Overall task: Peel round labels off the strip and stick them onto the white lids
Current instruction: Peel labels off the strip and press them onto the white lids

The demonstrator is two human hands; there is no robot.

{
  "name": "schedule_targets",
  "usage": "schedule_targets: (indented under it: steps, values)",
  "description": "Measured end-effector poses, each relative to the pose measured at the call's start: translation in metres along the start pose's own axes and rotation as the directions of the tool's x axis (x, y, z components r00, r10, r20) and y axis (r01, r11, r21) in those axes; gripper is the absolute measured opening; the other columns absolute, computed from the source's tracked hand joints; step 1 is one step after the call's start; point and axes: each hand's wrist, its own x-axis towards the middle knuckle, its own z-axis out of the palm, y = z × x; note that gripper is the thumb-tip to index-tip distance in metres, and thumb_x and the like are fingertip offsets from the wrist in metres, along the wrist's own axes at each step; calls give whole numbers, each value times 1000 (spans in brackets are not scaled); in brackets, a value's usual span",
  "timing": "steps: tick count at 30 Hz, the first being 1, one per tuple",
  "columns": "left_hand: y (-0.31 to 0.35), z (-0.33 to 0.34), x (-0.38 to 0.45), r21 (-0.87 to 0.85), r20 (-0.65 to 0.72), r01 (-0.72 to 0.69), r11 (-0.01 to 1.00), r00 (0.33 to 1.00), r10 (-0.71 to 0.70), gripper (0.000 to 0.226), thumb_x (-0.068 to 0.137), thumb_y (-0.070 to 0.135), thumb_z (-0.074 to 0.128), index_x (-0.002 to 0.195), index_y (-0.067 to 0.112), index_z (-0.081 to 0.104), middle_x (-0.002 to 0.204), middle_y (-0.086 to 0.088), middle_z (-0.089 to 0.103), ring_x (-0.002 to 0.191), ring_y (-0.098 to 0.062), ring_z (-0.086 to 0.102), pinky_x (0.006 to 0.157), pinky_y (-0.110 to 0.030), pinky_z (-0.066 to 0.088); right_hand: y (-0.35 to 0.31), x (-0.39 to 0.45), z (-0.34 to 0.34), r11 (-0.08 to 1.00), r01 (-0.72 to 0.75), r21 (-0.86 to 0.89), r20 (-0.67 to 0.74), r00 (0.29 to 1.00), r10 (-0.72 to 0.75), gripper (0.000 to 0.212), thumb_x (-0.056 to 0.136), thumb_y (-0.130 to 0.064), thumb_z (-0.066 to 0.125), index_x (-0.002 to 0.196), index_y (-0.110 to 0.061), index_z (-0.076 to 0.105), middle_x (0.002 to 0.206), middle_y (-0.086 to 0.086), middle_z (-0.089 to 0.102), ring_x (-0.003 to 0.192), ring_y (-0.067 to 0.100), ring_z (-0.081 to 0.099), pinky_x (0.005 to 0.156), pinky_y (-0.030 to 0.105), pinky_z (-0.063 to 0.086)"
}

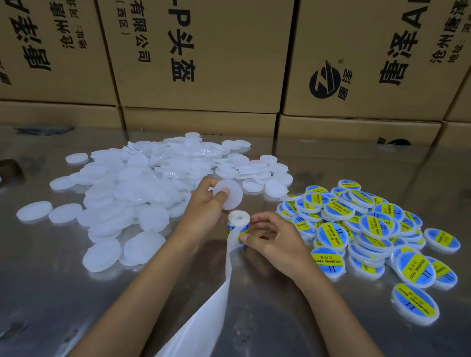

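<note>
- Desk [297,347]: plain white lids [127,192] piled left of my fingers, labelled lids [375,232] piled right.
- Left hand [208,204]: fingers clamped on one blank lid [231,194], roll [238,222] tucked below.
- Right hand [274,241]: fingers pinched on label edge [243,232]. Peel slowly, centre it, press flat.
- Label: round, blue-yellow; empty strip [207,316] trails toward me.

On the table [326,350], the plain lids [126,195] lie heaped at ten o'clock and the labelled lids [368,237] at two o'clock. Between the heaps, at centre, sit the hands, one lid [230,197] and the roll [238,222]. The strip [200,321] trails toward six o'clock. Boxes [202,42] stand behind at twelve.
</note>
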Motion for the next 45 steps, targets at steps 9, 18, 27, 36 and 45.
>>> schedule_targets:
  steps: [9, 18, 27, 36, 45]
  values:
    - [8, -10, -3, -137, 251, 54, 989, 968, -18, 6, 104, 14, 51, 103, 11, 56, 127, -22, 62, 107, -36, 70, 86, -38, 59, 3, 2, 3, 997, -13, -70, -78, 997, 8, 38, 66, -20, 91, 80, -9, 58, 65, -2, 57, 57, 6, 48, 61, 20, 43]
    - [10, -7, -2, -176, 378, 11, 984, 924, 58, 6, 104, 11, 51, 103, 11, 57, 108, -11, 72, 101, -35, 72, 94, -44, 57, 4, 5, 5, 999, -8, -50, -98, 995, 3, 41, 66, -18, 91, 82, -12, 54, 67, -3, 56, 54, 3, 45, 57, 15, 42]
    - [2, 2, -6, -261, 303, 6, 965, 950, 76, 7, 104, 9, 50, 105, 8, 57, 96, -12, 73, 86, -29, 75, 75, -31, 61, -1, 2, 5, 988, -32, -149, -205, 979, 0, 41, 60, -30, 94, 75, -15, 59, 64, -6, 60, 56, 3, 52, 58, 16, 44]
    - [-5, 8, -6, -227, 198, -50, 973, 975, 97, 8, 103, 10, 51, 105, 13, 58, 99, -8, 72, 88, -22, 74, 82, -34, 58, -6, -6, -1, 988, -15, -153, -176, 984, -12, 40, 71, -29, 87, 66, -14, 50, 53, -7, 45, 46, 6, 36, 50, 18, 31]
    - [-4, 8, -11, -112, 143, -95, 989, 983, 111, 16, 102, 10, 51, 100, 23, 60, 106, -1, 70, 100, -16, 67, 84, -24, 56, -33, -19, -32, 995, -12, 102, -71, 997, 19, 28, 72, -31, 63, 59, -11, 48, 66, 2, 41, 65, 13, 39, 60, 29, 32]
